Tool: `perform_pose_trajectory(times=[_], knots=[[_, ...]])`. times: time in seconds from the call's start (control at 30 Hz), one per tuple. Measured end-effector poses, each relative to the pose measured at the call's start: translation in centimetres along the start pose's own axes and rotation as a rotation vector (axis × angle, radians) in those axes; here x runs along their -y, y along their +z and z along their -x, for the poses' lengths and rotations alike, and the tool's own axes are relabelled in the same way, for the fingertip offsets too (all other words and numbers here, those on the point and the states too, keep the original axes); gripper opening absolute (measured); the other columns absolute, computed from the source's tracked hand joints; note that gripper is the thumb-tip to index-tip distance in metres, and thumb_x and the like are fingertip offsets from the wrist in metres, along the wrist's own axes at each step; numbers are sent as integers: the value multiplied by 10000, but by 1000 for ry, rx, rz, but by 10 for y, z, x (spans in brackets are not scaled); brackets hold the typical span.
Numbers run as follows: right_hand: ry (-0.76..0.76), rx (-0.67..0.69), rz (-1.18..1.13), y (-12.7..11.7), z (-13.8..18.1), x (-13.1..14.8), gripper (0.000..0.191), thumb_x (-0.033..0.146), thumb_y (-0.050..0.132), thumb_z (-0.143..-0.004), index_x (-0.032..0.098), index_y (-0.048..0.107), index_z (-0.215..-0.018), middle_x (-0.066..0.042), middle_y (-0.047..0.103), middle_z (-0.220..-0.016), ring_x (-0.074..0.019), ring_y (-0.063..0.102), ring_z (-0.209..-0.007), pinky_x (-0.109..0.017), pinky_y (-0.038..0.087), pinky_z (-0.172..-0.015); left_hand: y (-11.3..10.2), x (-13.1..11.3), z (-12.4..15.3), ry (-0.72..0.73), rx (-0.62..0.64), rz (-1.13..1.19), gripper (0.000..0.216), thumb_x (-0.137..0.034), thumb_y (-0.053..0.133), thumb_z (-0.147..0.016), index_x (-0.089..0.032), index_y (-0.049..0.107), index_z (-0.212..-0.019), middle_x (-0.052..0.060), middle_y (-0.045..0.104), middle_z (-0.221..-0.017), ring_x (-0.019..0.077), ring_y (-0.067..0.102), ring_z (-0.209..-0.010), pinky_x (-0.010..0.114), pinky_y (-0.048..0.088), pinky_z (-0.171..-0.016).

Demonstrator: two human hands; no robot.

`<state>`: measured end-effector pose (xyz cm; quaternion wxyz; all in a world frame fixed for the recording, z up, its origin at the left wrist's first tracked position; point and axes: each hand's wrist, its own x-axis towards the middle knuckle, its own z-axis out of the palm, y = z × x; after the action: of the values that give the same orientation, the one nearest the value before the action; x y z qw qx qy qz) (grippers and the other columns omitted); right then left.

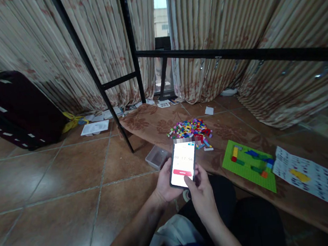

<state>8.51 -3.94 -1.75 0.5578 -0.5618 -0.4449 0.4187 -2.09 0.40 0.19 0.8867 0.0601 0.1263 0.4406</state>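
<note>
Both my hands hold a smartphone [182, 161] above my lap, its bright screen showing a running-style number display and a red button. My left hand [166, 184] is wrapped around the phone's left side and lower back. On the other side, my right hand [202, 190] grips the right edge, with its thumb over the lower part of the screen. Beyond the phone, a pile of small colourful building bricks [190, 127] lies on a brown patterned cloth [154, 120]. To the right rests a green baseplate [247, 168] with several bricks attached.
A printed sheet [317, 184] with a yellow shape lies right of the baseplate. Left of the phone, a clear plastic box [157, 157] stands on the tiled floor. A black metal frame [133, 43] rises nearby. At far left are a dark suitcase [15, 109] and a white tray [95, 127].
</note>
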Motion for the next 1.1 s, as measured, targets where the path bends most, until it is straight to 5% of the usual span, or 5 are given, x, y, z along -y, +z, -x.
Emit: perform_pose_trajectory(times=[0.4, 1.1], knots=[[42, -72, 71, 4, -6, 6, 557, 452, 624, -757, 168, 483, -1215, -118, 671, -1067, -233, 665, -893, -353, 526, -754, 6, 5, -3, -2, -31, -36, 554, -475, 385, -900, -54, 564, -1212, 158, 665, -1093, 278, 603, -1050, 423, 371, -993], [84, -103, 59, 7, -4, 10, 573, 474, 616, -733, 179, 494, -1209, -95, 678, -1041, -240, 658, -886, -355, 516, -747, 3, 5, -3, -24, -57, -54, 562, -489, 397, -895, -51, 577, -1198, 155, 677, -1064, 274, 611, -1037, 424, 385, -987]])
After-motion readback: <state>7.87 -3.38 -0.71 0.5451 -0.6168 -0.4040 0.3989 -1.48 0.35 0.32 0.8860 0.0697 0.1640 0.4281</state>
